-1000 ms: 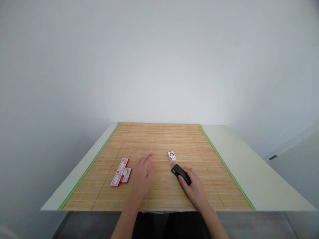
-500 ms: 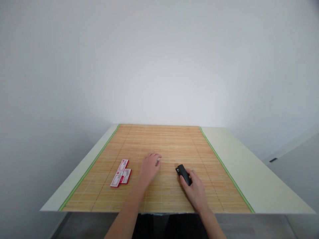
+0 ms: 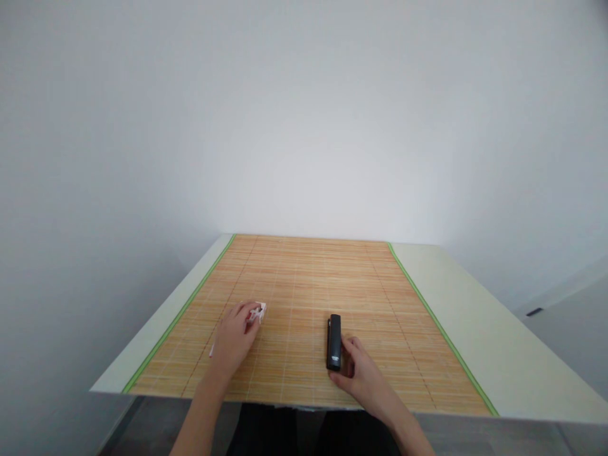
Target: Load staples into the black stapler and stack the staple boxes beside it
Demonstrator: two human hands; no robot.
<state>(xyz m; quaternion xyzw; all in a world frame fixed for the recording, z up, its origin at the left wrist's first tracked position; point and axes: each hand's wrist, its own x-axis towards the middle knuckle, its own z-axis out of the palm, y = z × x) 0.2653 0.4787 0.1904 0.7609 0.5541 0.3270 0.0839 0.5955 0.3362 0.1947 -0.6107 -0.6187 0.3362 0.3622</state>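
My left hand holds a small white-and-red box at its fingertips, low over the left part of the bamboo mat. The hand covers the flat red-and-white boxes lying there; only a thin white edge shows beside my wrist. A black stapler lies lengthwise on the mat near the front edge. My right hand touches the stapler's right side and near end with its fingers curled against it.
The mat has green borders and lies on a pale table set against a white wall. The table's front edge runs just in front of my wrists. Bare pale tabletop shows on the right.
My left hand picked up the small box from the mat's middle and carried it left over the flat boxes. My right hand turned the stapler to lie lengthwise and drew it nearer.
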